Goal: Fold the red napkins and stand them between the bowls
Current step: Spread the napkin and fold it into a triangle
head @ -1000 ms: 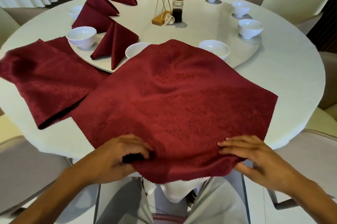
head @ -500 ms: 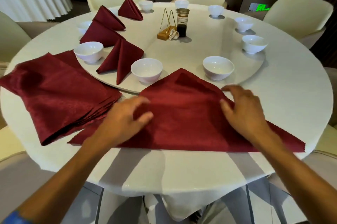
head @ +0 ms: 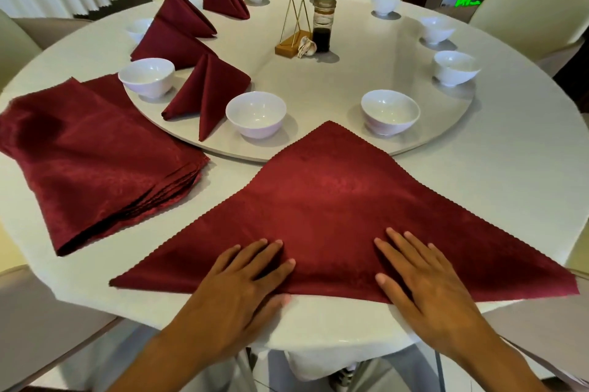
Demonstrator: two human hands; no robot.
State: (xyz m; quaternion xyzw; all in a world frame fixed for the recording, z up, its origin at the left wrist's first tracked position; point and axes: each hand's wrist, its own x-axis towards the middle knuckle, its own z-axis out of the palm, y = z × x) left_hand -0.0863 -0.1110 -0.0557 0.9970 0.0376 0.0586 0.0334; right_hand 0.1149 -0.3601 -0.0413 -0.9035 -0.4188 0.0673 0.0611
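Napkin in hand: a triangular napkin (head: pixel 334 210) lies flat at centre-bottom of the counter (head: pixel 478 175), long folded edge running left-right along the near rim, apex pointing up-frame at the gap between two bowls.
Left hand (head: pixel 236 289): flat, fingers spread, pressing the fold.
Right hand (head: pixel 427 283): likewise flat; neither nearer.
Count: four standing napkins (head: pixel 207 89), nine bowls (head: pixel 256 112) visible, one stack (head: pixel 92 162) at left.
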